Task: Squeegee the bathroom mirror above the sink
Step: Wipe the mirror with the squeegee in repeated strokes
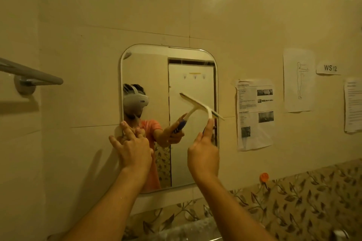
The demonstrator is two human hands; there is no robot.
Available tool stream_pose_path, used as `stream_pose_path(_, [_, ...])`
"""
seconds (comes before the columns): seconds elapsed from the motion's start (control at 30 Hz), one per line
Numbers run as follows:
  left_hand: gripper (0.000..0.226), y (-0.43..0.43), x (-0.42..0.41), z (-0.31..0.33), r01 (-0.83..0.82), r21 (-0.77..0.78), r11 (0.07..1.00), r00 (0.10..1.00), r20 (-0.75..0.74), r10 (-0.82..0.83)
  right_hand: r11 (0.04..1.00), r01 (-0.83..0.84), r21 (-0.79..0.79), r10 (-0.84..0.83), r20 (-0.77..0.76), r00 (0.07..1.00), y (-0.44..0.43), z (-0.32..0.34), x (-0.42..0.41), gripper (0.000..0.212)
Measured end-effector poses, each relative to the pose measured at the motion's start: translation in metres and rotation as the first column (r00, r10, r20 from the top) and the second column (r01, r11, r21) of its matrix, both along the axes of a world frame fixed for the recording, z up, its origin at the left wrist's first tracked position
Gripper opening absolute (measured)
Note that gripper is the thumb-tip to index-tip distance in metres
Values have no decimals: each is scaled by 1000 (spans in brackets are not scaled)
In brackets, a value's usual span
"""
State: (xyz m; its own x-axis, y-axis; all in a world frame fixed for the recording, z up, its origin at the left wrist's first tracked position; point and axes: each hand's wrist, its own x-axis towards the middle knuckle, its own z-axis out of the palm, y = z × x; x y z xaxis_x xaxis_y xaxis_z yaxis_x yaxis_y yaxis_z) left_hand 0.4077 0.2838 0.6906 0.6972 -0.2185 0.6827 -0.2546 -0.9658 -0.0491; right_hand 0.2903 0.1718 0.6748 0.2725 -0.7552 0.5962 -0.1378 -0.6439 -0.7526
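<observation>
A rounded rectangular mirror [188, 60] hangs on the tiled wall straight ahead. My right hand [203, 154] grips the blue handle of a white squeegee [197, 104], whose blade lies tilted against the glass at the mirror's right side, about mid-height. My left hand [133, 146] rests flat with fingers spread on the mirror's left edge. The glass reflects a person in an orange shirt wearing a headset, with a door behind.
A metal towel rail [33, 76] juts from the wall at left. Printed sheets [254, 113] and a "WS 12" label [330, 68] are taped to the wall at right. An orange hook [264, 176] sits above the leaf-patterned tiles [293, 201].
</observation>
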Motion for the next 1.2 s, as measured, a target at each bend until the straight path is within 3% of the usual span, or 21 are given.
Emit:
stream_pose_path(0.23, [94, 0, 0, -1, -10, -9, 1000, 1000, -3, 10, 999, -28, 22, 30, -90, 995, 16, -46, -4, 69])
stream_pose_path(0.33, [95, 2, -2, 0, -9, -9, 1000, 1000, -1, 9, 996, -71, 47, 73, -45, 996, 13, -43, -13, 64])
stream_pose_path(0.53, [92, 2, -7, 3, 1, -2, 1000, 1000, -18, -1, 989, -131, -67, 141, 173, 975, -13, 62, -20, 56])
stream_pose_path(0.67, [78, 2, -6, 3, 1, -15, 1000, 1000, -26, -2, 977, -150, -151, 173, 153, 973, -24, 142, -13, 55])
stream_pose_path(0.83, [76, 1, -4, 3, 15, -26, 1000, 999, -30, -16, 977, -108, -186, 123, 69, 990, -27, 178, 2, 67])
stream_pose_path(1.0, [75, 0, 4, -3, 21, -29, 999, 1000, 8, -21, 973, -40, -227, 48, 28, 998, -19, 146, 10, 72])
stream_pose_path(1.2, [97, -3, 6, -3, 7, -15, 1000, 1000, -5, -7, 979, -61, -194, 50, -61, 997, 10, 61, 5, 74])
